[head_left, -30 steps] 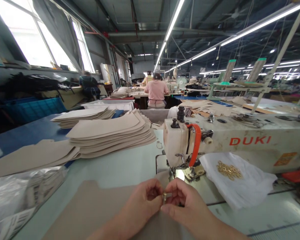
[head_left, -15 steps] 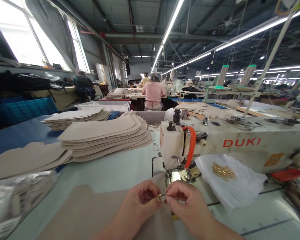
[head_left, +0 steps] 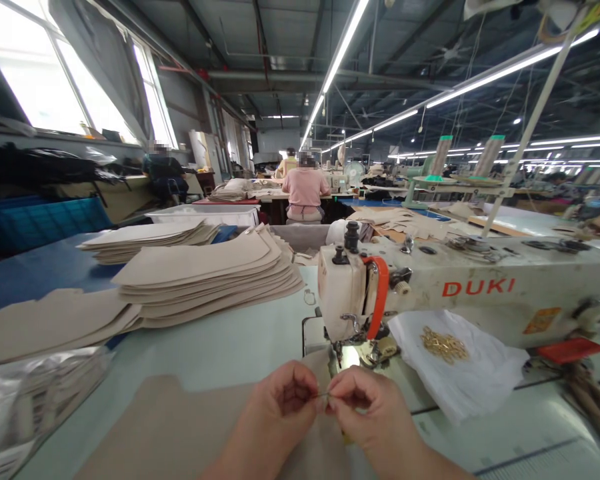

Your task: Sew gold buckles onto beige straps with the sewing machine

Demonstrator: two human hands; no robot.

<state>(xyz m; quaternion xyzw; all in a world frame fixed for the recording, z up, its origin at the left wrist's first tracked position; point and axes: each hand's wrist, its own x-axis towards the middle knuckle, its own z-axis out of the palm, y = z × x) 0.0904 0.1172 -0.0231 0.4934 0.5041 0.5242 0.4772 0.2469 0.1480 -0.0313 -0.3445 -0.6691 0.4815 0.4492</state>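
My left hand (head_left: 280,410) and my right hand (head_left: 367,410) meet just in front of the needle of a white DUKI sewing machine (head_left: 460,293). Both pinch a small gold metal ring (head_left: 325,395) between thumb and fingertips. Under my hands lies a beige cut fabric piece (head_left: 180,433) on the pale green table (head_left: 230,343). To the right, a white cloth (head_left: 465,363) carries a small heap of gold metal rings (head_left: 444,345).
A tall stack of beige cut pieces (head_left: 205,277) sits at the left, a second stack (head_left: 145,239) behind it. A clear plastic bag (head_left: 35,400) lies at the near left. Two thread cones (head_left: 440,157) stand behind the machine. A person in pink (head_left: 306,190) sits ahead, back turned.
The metal ring has turned from upright to edge-on between my fingertips. Both hands stay pinched together in the same spot; the view has shifted slightly.
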